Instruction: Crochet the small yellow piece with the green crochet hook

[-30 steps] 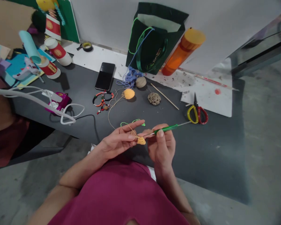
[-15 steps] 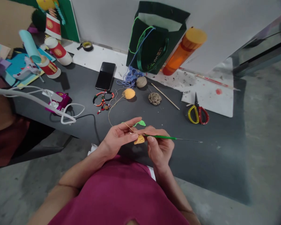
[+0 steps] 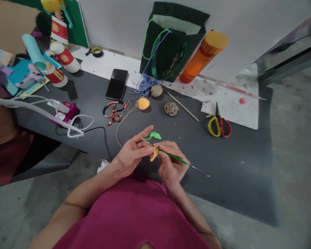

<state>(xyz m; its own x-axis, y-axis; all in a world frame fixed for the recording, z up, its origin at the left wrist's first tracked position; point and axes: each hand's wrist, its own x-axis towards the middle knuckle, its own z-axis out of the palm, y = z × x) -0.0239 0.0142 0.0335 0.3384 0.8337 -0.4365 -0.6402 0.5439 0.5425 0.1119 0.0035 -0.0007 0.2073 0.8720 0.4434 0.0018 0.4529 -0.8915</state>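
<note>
Between thumb and fingers, my left hand (image 3: 131, 154) pinches a small orange-yellow crochet piece (image 3: 153, 154). My right hand (image 3: 173, 162) is closed around the green handle of a crochet hook (image 3: 176, 158), whose metal rear end slants down to the right. The hook's front end meets the crochet piece; its very tip is hard to make out. Yarn (image 3: 117, 129) loops from my left hand back toward a yellow yarn ball (image 3: 143, 103). Just beyond my fingers lies a green crocheted leaf (image 3: 155, 135) with a green strand.
Scissors (image 3: 219, 125), a wooden stick (image 3: 183, 106), a coiled brown rosette (image 3: 171, 109), beaded bracelets (image 3: 114, 110) and a phone (image 3: 116, 84) lie on the dark table. Behind stand a green paper bag (image 3: 168, 45) and an orange bottle (image 3: 200, 58). Another person's arm (image 3: 1, 121) is at left.
The crochet hook has tilted, its rear end dropping and drawing left with my right hand. The crochet piece has turned, and more of the green leaf shows.
</note>
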